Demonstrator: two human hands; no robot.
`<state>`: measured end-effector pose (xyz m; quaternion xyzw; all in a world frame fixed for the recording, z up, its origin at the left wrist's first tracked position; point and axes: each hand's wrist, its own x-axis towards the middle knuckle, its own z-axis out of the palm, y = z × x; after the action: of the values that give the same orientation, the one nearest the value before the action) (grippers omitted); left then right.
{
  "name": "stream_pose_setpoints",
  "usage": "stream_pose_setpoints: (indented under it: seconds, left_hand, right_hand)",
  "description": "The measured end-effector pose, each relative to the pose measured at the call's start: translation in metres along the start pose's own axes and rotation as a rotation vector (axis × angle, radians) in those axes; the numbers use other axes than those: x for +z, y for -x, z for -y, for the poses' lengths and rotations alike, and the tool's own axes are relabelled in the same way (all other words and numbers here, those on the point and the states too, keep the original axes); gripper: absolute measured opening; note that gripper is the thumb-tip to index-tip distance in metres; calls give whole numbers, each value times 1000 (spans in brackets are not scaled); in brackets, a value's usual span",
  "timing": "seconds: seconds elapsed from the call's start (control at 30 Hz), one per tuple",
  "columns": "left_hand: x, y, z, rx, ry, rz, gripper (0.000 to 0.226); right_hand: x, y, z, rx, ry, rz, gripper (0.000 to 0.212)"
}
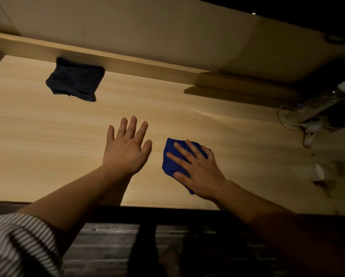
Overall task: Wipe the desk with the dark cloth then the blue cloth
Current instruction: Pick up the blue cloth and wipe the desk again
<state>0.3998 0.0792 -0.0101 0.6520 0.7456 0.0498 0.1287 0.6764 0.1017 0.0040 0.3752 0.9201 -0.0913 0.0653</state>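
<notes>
Broadly, the pale wood-grain desk (47,136) fills the view, its far edge meeting a low wooden ledge under a cream wall and its near edge running just above a dark floor. Against that far edge, toward the left corner, the folded dark cloth (75,79) lies alone and untouched, which suggests its part of the wiping is over and it has been parked out of the way. Nearer the near edge, right of centre, the right hand (197,170) lies flat with fingers spread on the crumpled bright blue cloth (172,156), pinning it to the wood rather than gripping it, a hold suited to dragging it across. Just beside it, the left hand (127,146) is empty, palm down with fingers apart; whether it touches the desk I cannot tell. At the right edge sits a tangle of white cables (299,120) beside a clear bottle with a white cap (327,94).
</notes>
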Motion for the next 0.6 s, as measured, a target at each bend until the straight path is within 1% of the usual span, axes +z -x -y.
stream_pose_setpoints:
  seconds: [0.07,0.13,0.2,0.3,0.37,0.43,0.47,0.53,0.6]
  left_hand:
    - [-5,2,1,33,22,6,72]
    - [-13,8,2,80,130,-44,71]
    - [-21,26,-1,78,309,-114,68]
    - [-24,81,-10,0,624,-123,49]
    - [-28,122,-14,-154,848,-38,39]
    - [-39,158,-12,-331,1032,140,41]
    - [-43,171,-12,-408,1169,231,42]
    - [-65,193,-1,-558,1601,357,39]
    - [-97,207,15,-667,2026,420,34]
  right_hand:
    - [5,19,18,6,-6,2,62]
    - [10,36,37,15,-15,-6,61]
    - [16,52,57,41,-62,-17,59]
    - [18,66,90,101,-209,-9,54]
    - [6,68,114,115,-333,19,48]
    - [-14,66,139,85,-390,47,46]
    - [-23,64,150,55,-378,50,46]
    - [-50,58,180,-34,-291,15,48]
    - [-80,48,212,-155,-154,-36,52]
